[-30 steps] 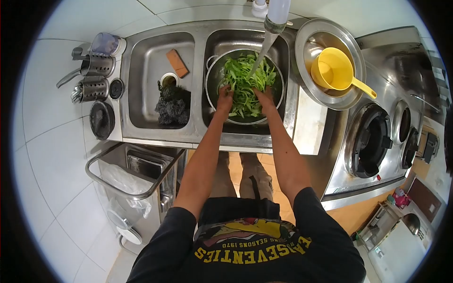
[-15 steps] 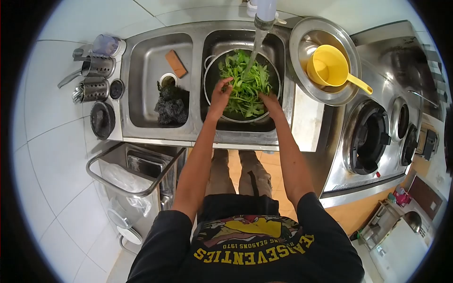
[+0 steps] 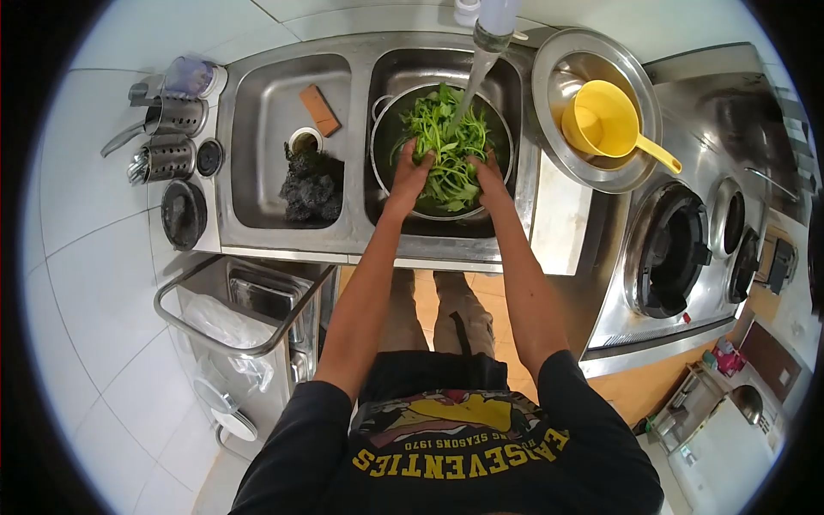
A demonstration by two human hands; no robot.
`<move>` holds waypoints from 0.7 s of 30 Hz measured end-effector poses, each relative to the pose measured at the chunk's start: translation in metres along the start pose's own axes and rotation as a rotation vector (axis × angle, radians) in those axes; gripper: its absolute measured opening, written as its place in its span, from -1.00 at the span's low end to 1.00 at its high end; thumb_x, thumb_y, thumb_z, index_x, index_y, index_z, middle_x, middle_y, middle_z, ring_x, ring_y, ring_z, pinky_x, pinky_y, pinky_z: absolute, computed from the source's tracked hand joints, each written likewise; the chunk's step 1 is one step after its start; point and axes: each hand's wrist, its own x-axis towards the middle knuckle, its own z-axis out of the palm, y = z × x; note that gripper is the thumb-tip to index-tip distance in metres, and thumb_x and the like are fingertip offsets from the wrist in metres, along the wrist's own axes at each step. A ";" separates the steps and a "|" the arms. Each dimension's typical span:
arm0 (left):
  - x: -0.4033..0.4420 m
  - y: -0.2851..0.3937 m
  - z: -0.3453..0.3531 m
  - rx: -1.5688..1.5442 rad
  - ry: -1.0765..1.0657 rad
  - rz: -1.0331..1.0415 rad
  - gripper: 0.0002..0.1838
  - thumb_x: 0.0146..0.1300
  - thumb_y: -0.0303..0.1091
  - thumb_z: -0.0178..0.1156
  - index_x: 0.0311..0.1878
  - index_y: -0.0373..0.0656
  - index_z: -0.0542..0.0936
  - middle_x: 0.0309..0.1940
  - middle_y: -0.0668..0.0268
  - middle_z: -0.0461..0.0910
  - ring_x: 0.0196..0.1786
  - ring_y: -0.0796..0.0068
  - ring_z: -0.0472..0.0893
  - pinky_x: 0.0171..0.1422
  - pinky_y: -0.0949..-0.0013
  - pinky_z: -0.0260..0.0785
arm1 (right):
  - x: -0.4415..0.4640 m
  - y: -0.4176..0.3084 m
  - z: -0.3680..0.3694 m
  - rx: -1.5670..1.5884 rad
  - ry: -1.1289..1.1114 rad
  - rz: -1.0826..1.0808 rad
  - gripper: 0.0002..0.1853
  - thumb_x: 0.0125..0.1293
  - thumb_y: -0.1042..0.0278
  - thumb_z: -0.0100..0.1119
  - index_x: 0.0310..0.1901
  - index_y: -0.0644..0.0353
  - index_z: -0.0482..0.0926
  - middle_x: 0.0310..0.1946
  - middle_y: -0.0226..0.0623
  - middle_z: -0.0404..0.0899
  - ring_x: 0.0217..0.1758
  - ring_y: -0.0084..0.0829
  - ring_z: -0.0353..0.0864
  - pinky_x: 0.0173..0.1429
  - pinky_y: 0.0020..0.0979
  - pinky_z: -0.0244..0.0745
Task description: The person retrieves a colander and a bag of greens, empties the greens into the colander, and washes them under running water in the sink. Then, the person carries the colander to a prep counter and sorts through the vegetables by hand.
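Observation:
A heap of leafy greens sits in a round metal pot in the right sink basin. Water runs from the tap onto the leaves. My left hand grips the near left side of the heap, thumb on top and the other fingers partly hidden among the leaves. On the right side, my right hand holds the greens too, its fingertips sunk into the stems. Both hands are inside the pot's rim.
The left basin holds a brown block and a dark mesh bundle by the drain. A yellow dipper rests in a steel bowl. A gas stove stands at right; utensil holders at left.
Both hands have moved inward, closing on the greens and gathering them into a narrower heap. The view has shifted slightly, and water still runs.

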 end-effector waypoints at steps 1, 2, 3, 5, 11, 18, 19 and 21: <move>0.000 0.006 0.001 -0.024 -0.006 0.036 -0.25 0.25 -0.10 0.15 0.38 -0.20 0.06 0.33 0.07 0.14 0.36 0.17 0.17 0.36 0.28 0.05 | -0.002 0.001 -0.008 0.115 -0.095 -0.063 -0.16 0.24 0.27 0.12 0.43 -0.02 -0.20 0.32 -0.14 0.12 0.31 -0.23 0.24 0.22 -0.20 0.34; -0.005 0.010 0.001 -0.063 -0.026 0.045 -0.26 0.26 -0.10 0.14 0.38 -0.21 0.07 0.33 0.08 0.14 0.36 0.18 0.17 0.35 0.28 0.06 | -0.004 0.003 -0.012 0.231 -0.193 -0.124 -0.16 0.25 0.28 0.10 0.43 0.01 -0.21 0.33 -0.12 0.11 0.32 -0.23 0.22 0.24 -0.21 0.33; -0.019 0.027 0.002 -0.101 -0.046 0.055 -0.27 0.26 -0.10 0.14 0.37 -0.21 0.08 0.33 0.09 0.15 0.36 0.19 0.17 0.35 0.27 0.07 | -0.018 -0.004 -0.011 0.280 -0.191 -0.116 -0.20 0.27 0.28 0.08 0.43 0.00 -0.18 0.30 -0.14 0.16 0.29 -0.24 0.25 0.22 -0.22 0.33; -0.023 0.040 0.003 -0.002 -0.043 0.089 -0.29 0.27 -0.10 0.13 0.37 -0.20 0.11 0.33 0.10 0.15 0.36 0.18 0.17 0.34 0.25 0.09 | -0.026 -0.010 -0.010 0.255 -0.163 -0.054 -0.20 0.27 0.27 0.09 0.43 0.01 -0.17 0.31 -0.14 0.15 0.29 -0.23 0.26 0.23 -0.23 0.33; 0.007 -0.002 -0.008 0.408 -0.005 0.155 -0.36 0.27 -0.08 0.12 0.35 -0.07 0.19 0.31 0.05 0.18 0.34 0.05 0.21 0.32 0.15 0.17 | 0.003 0.003 -0.011 -0.770 0.152 -0.239 -0.35 0.28 0.16 0.06 0.36 0.11 0.11 0.31 0.03 0.15 0.29 -0.01 0.24 0.23 -0.13 0.33; 0.020 -0.014 -0.013 0.515 -0.011 0.217 -0.49 0.27 -0.15 0.10 0.29 0.08 0.32 0.27 0.07 0.28 0.32 0.05 0.25 0.30 0.14 0.20 | 0.016 -0.028 0.024 -0.381 0.049 -0.574 -0.63 0.31 0.12 0.04 -0.10 0.30 0.53 -0.35 -0.18 0.59 -0.32 -0.25 0.60 -0.19 -0.31 0.52; 0.018 -0.003 -0.010 0.531 -0.041 0.184 -0.52 0.28 -0.18 0.09 0.28 0.09 0.35 0.29 0.07 0.26 0.34 0.07 0.24 0.31 0.15 0.19 | 0.024 -0.032 0.031 -0.179 -0.091 -0.418 -0.62 0.30 0.08 0.08 -0.12 0.29 0.53 -0.42 -0.22 0.59 -0.38 -0.32 0.60 -0.23 -0.36 0.53; 0.013 0.014 -0.003 0.724 -0.014 0.169 -0.47 0.19 -0.16 0.17 0.26 0.19 0.36 0.24 0.11 0.31 0.30 -0.03 0.24 0.29 0.09 0.19 | 0.027 -0.033 0.041 0.057 -0.259 -0.220 -0.58 0.26 -0.01 0.14 -0.25 0.29 0.51 -0.47 -0.27 0.56 -0.44 -0.53 0.57 -0.30 -0.51 0.51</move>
